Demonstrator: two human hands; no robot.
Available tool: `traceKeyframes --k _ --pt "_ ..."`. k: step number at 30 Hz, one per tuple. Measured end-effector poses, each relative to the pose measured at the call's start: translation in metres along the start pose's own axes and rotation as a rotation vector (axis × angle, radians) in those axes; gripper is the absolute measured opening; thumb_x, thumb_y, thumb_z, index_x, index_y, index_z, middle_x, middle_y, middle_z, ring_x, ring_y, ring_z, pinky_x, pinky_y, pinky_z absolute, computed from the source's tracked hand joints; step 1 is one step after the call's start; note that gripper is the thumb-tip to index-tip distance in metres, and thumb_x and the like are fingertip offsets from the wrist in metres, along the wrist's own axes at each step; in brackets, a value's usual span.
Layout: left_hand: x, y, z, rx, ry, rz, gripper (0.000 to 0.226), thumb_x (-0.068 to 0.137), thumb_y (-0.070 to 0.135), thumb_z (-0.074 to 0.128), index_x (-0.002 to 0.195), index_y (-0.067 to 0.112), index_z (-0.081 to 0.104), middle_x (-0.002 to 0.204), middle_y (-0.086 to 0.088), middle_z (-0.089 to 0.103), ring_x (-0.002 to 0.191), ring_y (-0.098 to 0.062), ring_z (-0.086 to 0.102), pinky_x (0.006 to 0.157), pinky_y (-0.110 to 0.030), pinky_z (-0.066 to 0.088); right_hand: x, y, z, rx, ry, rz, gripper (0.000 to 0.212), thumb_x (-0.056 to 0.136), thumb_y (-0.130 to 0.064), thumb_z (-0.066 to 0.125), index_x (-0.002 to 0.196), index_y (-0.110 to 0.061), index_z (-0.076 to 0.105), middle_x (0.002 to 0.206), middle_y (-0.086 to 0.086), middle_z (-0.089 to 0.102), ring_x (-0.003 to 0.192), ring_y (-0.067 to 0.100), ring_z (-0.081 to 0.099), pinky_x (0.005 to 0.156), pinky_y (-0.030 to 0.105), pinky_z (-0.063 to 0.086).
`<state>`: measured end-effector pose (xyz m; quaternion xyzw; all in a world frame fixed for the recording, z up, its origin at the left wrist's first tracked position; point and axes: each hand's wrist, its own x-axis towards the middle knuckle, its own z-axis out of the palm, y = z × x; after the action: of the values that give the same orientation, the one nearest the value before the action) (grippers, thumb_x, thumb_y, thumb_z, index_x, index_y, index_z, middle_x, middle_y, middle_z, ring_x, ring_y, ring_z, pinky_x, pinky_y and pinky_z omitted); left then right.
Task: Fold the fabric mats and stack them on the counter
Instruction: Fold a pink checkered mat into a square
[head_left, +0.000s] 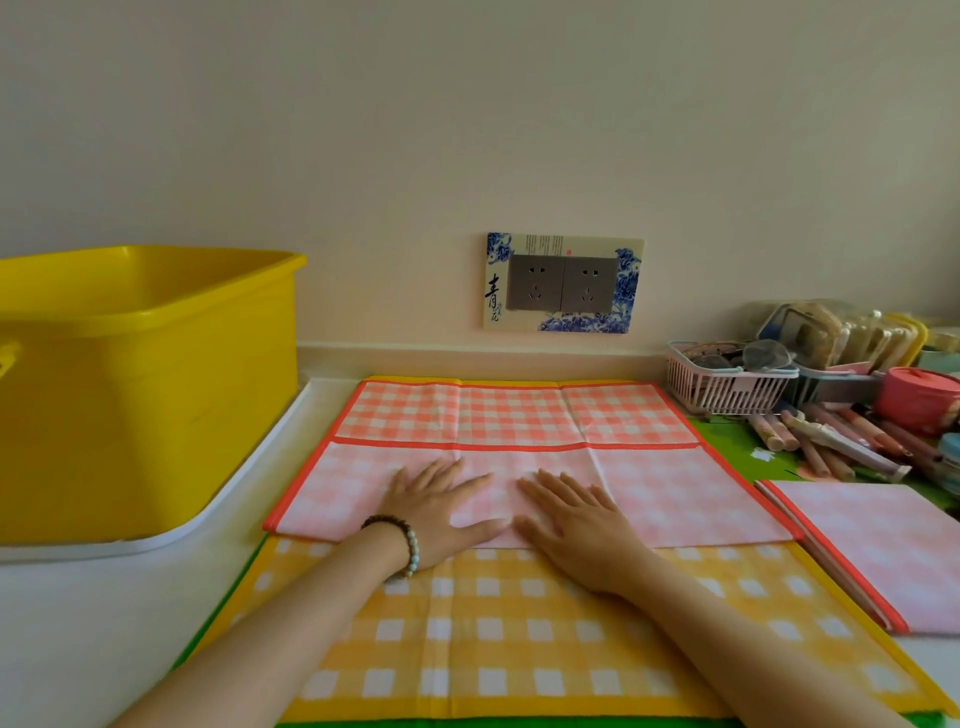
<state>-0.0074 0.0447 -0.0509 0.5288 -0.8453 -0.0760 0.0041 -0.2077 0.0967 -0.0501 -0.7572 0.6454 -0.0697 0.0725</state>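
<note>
A pink checked mat (665, 493) of thin woven cloth, bound in orange-red tape, lies on the white counter (93, 623) with its long axis running left to right, parallel to the wall. Its near part is folded over away from the person, so the paler back of the cloth faces up. The taped edge of that flap lies straight across the mat, short of the far edge, which leaves a band of brighter checks showing near the wall. Soft crease lines cross the cloth from front to back.

Under it lies a yellow checked mat (519, 639), spread flat and unfolded, its yellow border at the near side. A green mat (467, 722) shows as a strip beneath that. Just to the right lies a folded pink mat (883, 551), a flat rectangle with its pale side up.

Both hands rest palm down on the pale flap, side by side near its middle. The left hand (441, 512) lies flat with fingers straight and slightly spread, pointing toward the wall, and a bead bracelet (408, 545) sits on its wrist. The right hand (576, 525) is flat too, its fingers angled up and left. Neither grips anything — they only press on the cloth.

A smooth yellow plastic tub (145, 415) stands at the left, and a pink slatted basket (722, 387) at the right.
</note>
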Motion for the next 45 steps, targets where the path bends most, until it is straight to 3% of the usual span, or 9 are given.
traceKeyframes --k 4,8,18,22,25,29,34,41,45 --pt "-0.006 -0.010 -0.002 0.017 -0.012 0.037 0.087 0.063 0.092 0.009 0.142 0.056 0.002 0.156 0.016 -0.012 0.144 -0.011 -0.014 0.114 -0.050 -0.007 0.000 0.001 0.000 -0.011 0.003 -0.005 0.061 0.093 -0.062 0.018 0.149 -0.040 0.006 0.158 -0.011 0.002 0.146 0.011 -0.002 0.119 0.035 -0.002" --pt "-0.016 -0.033 -0.004 -0.005 -0.002 0.033 0.105 0.042 0.098 -0.005 0.139 0.059 -0.001 0.155 0.021 -0.010 0.144 -0.011 -0.012 0.114 -0.052 -0.006 0.000 0.003 0.001 -0.015 -0.015 -0.008 0.067 0.088 -0.067 0.012 0.149 -0.040 0.006 0.158 -0.012 0.001 0.146 0.011 -0.002 0.119 0.035 -0.003" --pt "-0.042 -0.074 -0.011 -0.072 0.002 -0.084 0.118 0.036 0.100 -0.009 0.143 0.052 0.002 0.155 0.019 -0.008 0.144 -0.011 -0.010 0.116 -0.046 -0.007 0.000 0.003 0.000 -0.022 -0.020 -0.010 0.072 0.083 -0.070 0.008 0.149 -0.040 0.004 0.158 -0.012 0.001 0.146 0.010 -0.003 0.118 0.033 -0.003" --pt "-0.045 -0.058 -0.017 -0.131 0.068 -0.012 0.121 0.038 0.101 0.000 0.144 0.045 0.018 0.155 0.018 0.009 0.145 -0.009 0.002 0.117 -0.042 -0.001 0.000 0.003 0.000 -0.025 -0.012 -0.007 0.066 0.088 -0.066 0.014 0.149 -0.040 0.005 0.158 -0.012 0.002 0.146 0.010 -0.002 0.118 0.034 -0.003" --pt "-0.049 -0.037 -0.018 -0.189 0.064 0.098 0.103 0.052 0.097 0.020 0.140 0.044 0.031 0.151 0.019 0.024 0.142 -0.004 0.014 0.117 -0.036 0.006 -0.001 0.003 -0.001 -0.009 -0.011 -0.009 0.074 0.082 -0.072 0.008 0.149 -0.040 0.006 0.158 -0.012 0.003 0.146 0.010 -0.002 0.118 0.034 -0.003" --pt "-0.053 -0.021 -0.027 -0.120 0.083 0.166 0.058 0.082 0.064 0.050 0.135 0.041 0.043 0.147 0.016 0.036 0.136 -0.005 0.028 0.113 -0.025 0.020 -0.003 0.002 -0.002 0.023 0.010 -0.020 0.095 0.064 -0.081 -0.005 0.148 -0.041 0.009 0.158 -0.013 0.005 0.146 0.009 0.001 0.117 0.032 -0.002" --pt "-0.054 -0.016 -0.037 0.064 0.059 0.180 0.048 0.091 0.052 0.046 0.136 0.033 0.047 0.142 0.012 0.045 0.130 -0.009 0.042 0.107 -0.024 0.033 -0.002 0.002 -0.002 0.023 0.014 -0.011 0.061 0.092 -0.063 0.020 0.148 -0.039 0.014 0.158 -0.013 0.009 0.146 0.009 0.003 0.117 0.032 0.000" --pt "-0.052 -0.007 -0.033 0.227 0.110 0.147 0.039 0.101 0.038 0.027 0.135 0.032 0.046 0.134 0.004 0.056 0.118 -0.017 0.054 0.095 -0.034 0.045 -0.012 0.009 -0.011 0.084 -0.052 -0.132 0.085 0.072 -0.085 0.013 0.145 -0.043 0.021 0.156 -0.016 0.016 0.144 0.007 0.011 0.118 0.032 0.004" --pt "-0.053 -0.008 -0.037 0.144 0.137 0.098 0.039 0.101 0.041 0.027 0.134 0.038 0.046 0.135 0.007 0.054 0.118 -0.016 0.054 0.093 -0.028 0.043 -0.028 0.016 -0.024 0.022 -0.068 -0.135 0.057 0.092 -0.060 0.033 0.145 -0.043 0.024 0.154 -0.015 0.022 0.142 0.010 0.021 0.117 0.031 0.016"
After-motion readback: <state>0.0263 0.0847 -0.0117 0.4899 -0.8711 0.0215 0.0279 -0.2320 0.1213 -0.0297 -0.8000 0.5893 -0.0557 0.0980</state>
